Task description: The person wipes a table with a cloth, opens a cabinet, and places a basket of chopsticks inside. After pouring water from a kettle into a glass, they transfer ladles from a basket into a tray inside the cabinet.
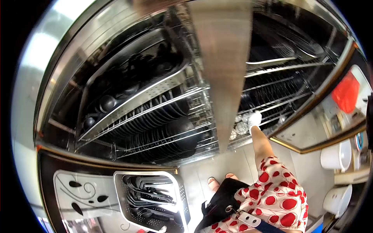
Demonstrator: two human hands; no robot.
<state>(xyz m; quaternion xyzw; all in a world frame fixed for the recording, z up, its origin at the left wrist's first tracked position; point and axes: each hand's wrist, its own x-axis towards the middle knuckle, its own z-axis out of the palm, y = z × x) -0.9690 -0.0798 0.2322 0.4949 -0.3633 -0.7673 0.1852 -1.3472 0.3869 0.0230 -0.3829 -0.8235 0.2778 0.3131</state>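
My right hand [254, 118], in a white glove, reaches into the lower right wire rack [279, 105] of a steel cabinet, beside some pale items [237, 128]. Its fingers are too small and blurred to read. The arm has a white sleeve with red dots [278, 194]. A perforated steel tray [123, 202] of black utensils sits close to me at the bottom left. A small white shape [163, 229] shows under the tray at the frame's edge; whether it is my left hand is unclear. Black plates [155, 120] and black bowls [107, 103] fill the left racks.
A steel centre post [225, 66] splits the cabinet. An open door with a leaf pattern [77, 190] hangs at the lower left. White tubs [336, 155] and a red bag [345, 93] are at the right. A black bag [221, 202] hangs at my waist above my sandalled feet [213, 181].
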